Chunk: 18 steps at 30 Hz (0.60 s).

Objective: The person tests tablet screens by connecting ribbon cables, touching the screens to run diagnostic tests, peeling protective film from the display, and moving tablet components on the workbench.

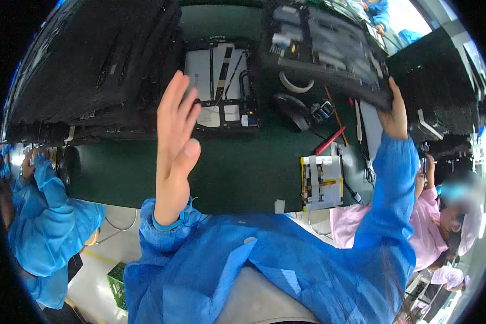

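My left hand (175,146) is raised over the front of the green table, its fingers stretched out and holding nothing. Behind its fingertips lies a flat black opened electronic device (232,81), showing silver panels, dark strips and small white parts. With my right hand (397,113) I grip the near right corner of a second black opened electronic device (329,48). This one is tilted, lifted above the table and blurred by motion; circuit parts show inside it.
Tall stacks of black frames stand at the left (97,70) and right (432,81). A black mouse-like object (291,110), a red-handled tool (329,141) and a taped battery pack (322,181) lie on the green table (237,173). Co-workers sit on both sides.
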Each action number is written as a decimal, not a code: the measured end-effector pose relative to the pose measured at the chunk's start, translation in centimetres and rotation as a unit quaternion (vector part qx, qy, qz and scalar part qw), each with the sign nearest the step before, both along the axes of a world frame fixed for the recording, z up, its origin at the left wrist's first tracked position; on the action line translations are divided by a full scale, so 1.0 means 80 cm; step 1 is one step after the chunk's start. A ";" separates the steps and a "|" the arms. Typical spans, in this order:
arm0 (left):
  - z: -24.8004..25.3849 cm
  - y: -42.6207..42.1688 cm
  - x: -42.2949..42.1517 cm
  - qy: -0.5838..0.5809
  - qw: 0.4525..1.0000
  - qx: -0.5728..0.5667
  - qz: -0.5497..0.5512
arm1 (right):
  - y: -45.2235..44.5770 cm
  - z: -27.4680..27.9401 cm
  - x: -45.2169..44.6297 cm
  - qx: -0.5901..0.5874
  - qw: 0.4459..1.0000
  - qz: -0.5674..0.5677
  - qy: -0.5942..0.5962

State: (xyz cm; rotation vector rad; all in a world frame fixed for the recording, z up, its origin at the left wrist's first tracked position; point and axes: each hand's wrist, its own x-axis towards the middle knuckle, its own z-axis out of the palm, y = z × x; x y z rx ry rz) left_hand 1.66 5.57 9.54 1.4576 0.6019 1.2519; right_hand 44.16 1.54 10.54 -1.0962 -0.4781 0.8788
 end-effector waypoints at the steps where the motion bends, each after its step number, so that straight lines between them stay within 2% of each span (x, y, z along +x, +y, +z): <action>1: -0.006 0.002 -0.006 0.026 0.999 0.012 0.019 | 0.035 -0.009 0.024 0.016 1.000 -0.015 -0.008; 3: -0.019 0.001 -0.015 0.051 0.997 0.009 0.052 | 0.095 -0.016 0.030 -0.009 0.993 -0.101 -0.053; 5: -0.029 0.000 -0.021 0.087 0.993 0.024 0.072 | 0.144 -0.051 0.066 -0.008 0.993 -0.100 -0.063; 8: -0.035 -0.001 -0.021 0.121 0.990 0.011 0.078 | 0.200 -0.107 0.091 -0.070 0.987 -0.132 -0.051; 11: -0.043 0.000 -0.019 0.142 0.987 -0.005 0.080 | 0.236 -0.179 0.132 -0.101 0.990 -0.080 -0.056; 12: -0.044 0.000 -0.017 0.148 0.986 -0.009 0.080 | 0.253 -0.206 0.163 -0.139 0.960 -0.102 -0.221; 13: -0.045 -0.001 -0.016 0.156 0.985 -0.015 0.077 | 0.270 -0.234 0.201 -0.176 0.901 -0.119 -0.378; 14: -0.046 -0.002 -0.015 0.163 0.984 -0.017 0.076 | 0.267 -0.253 0.222 -0.210 0.815 -0.129 -0.524; 17: -0.051 -0.002 -0.011 0.177 0.982 -0.015 0.071 | 0.232 -0.164 0.153 -0.146 0.725 -0.197 -0.644; 18: -0.053 -0.002 -0.010 0.180 0.981 -0.013 0.071 | 0.231 -0.177 0.184 -0.073 0.832 -0.081 -0.545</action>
